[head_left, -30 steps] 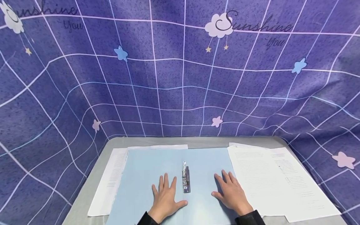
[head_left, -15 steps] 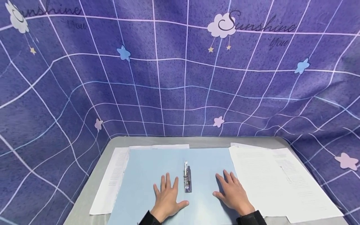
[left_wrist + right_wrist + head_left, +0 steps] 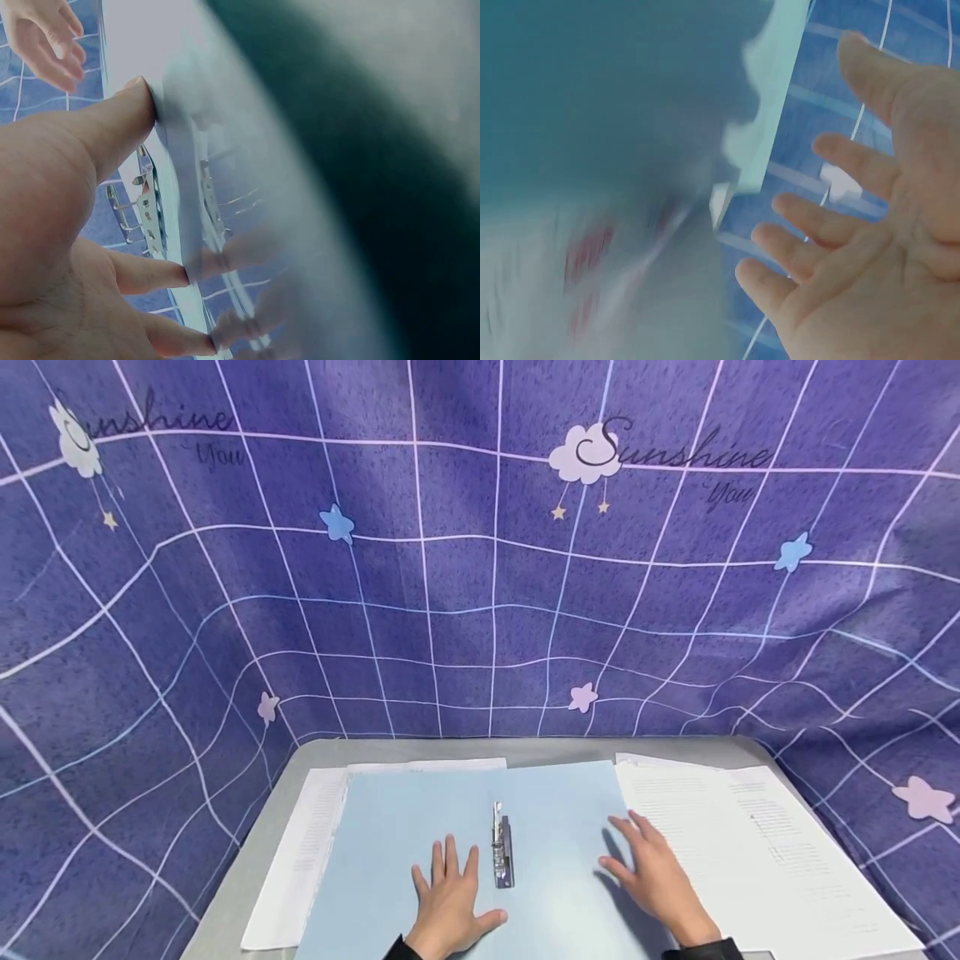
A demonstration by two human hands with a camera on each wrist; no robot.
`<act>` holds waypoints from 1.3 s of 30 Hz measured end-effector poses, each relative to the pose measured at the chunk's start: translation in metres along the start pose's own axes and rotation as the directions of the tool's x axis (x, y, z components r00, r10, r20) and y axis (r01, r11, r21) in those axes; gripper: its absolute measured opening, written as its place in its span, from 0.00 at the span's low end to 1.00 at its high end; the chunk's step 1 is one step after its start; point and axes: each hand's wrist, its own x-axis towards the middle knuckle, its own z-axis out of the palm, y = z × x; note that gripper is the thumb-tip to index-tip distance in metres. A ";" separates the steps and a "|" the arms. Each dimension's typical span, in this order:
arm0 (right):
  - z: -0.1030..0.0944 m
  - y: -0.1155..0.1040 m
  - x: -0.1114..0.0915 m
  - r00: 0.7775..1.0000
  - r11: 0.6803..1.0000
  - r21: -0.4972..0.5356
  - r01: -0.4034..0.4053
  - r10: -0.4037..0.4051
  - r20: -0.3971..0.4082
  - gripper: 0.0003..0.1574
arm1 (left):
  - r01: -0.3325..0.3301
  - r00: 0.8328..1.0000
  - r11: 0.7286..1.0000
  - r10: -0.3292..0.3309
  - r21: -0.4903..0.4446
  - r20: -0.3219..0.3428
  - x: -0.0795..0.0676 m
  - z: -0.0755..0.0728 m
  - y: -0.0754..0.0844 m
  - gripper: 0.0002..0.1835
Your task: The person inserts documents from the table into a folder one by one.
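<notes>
A light blue ring binder (image 3: 405, 810) lies spread flat, its metal ring clip (image 3: 504, 856) along the middle. My left hand (image 3: 448, 902) rests on the left half, fingers straight and spread, thumb pointing toward the clip. In the left wrist view the fingertips (image 3: 176, 274) meet the binder's glossy surface, and the clip rises beyond them. Over the right edge of the binder hovers my right hand (image 3: 658, 875), fingers loosely extended, casting a shadow below. The right wrist view shows its palm (image 3: 885, 240) with nothing in it.
Printed sheets (image 3: 738, 852) overlap to the right of the binder. More paper (image 3: 288, 868) sticks out at its left side. All lie on a grey table (image 3: 555, 750), with a purple grid-patterned cloth (image 3: 465, 568) hanging behind and at the sides.
My right hand has risen off the binder's right half and shifted right toward its edge. My left hand keeps its place. The head view has tilted slightly upward.
</notes>
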 end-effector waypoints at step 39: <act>-0.079 0.115 -0.039 0.720 0.797 -0.258 -0.546 0.604 0.340 0.54 | 0.029 1.000 1.000 -0.029 -0.001 0.011 0.001 0.001 -0.001 0.55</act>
